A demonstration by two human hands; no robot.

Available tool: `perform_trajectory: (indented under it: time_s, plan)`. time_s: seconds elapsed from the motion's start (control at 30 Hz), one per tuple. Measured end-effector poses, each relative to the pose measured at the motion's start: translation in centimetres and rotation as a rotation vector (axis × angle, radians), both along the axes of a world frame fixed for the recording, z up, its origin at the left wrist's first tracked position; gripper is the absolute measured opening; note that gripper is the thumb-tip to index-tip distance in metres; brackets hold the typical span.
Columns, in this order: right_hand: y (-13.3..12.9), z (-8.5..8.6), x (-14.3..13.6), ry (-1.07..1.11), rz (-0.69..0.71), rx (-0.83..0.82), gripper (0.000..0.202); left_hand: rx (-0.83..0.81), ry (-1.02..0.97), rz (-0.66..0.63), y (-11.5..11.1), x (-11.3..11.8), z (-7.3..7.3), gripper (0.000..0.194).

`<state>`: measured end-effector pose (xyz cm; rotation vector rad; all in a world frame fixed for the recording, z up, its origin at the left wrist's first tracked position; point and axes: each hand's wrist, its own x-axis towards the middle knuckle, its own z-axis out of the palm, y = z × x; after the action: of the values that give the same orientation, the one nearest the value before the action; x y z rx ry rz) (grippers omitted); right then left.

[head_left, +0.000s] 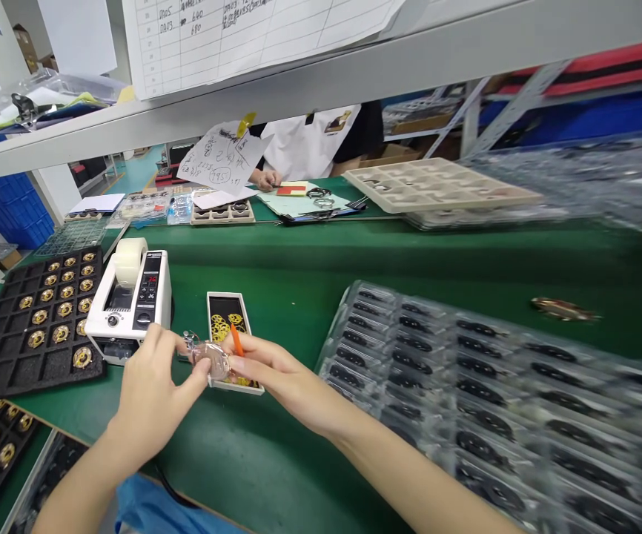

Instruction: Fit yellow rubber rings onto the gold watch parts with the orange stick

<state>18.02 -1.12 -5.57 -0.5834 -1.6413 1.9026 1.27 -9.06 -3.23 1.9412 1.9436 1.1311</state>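
Observation:
My left hand [151, 389] and my right hand [279, 374] meet above the bench, their fingers closed on a clear, shiny round piece [216, 360]. A small silvery metal part [190, 340] sticks out at its upper left, by my left fingertips. An orange stick-like tool [236, 340] rises from between my right thumb and fingers; its lower end is hidden. Just behind and under the hands lies a white-rimmed box [246, 315] with yellow-gold openwork pieces [220, 327] inside. What detail the round piece has is too small to make out.
A white tape dispenser [157, 285] stands left of the box. Black foam trays [7, 285] of gold round parts lie farther left. A clear plastic tray [448, 334] with dark oval parts fills the right. Above runs a shelf edge [299, 83]; another person's hand [267, 179] is across the bench.

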Motion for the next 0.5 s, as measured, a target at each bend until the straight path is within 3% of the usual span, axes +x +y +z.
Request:
perform_trajectory:
  time_s: [0.1, 0.2, 0.33, 0.5]
  plan:
    - [0.2, -0.2, 0.1, 0.009, -0.011, -0.015, 0.045, 0.174, 0.052, 0.056, -0.3, -0.6, 0.0, 0.005]
    - [0.0, -0.1, 0.1, 0.043, 0.015, -0.039, 0.043, 0.328, -0.003, -0.101, -0.3, -0.8, -0.2, 0.009]
    - [-0.8, 0.1, -0.1, 0.084, 0.030, -0.073, 0.040, 0.294, -0.075, -0.343, 0.7, -0.1, -1.0, 0.016]
    - [-1.5, -0.2, -0.4, 0.122, 0.000, -0.202, 0.038, 0.260, -0.122, -0.467, 1.8, 0.5, -1.7, 0.022]
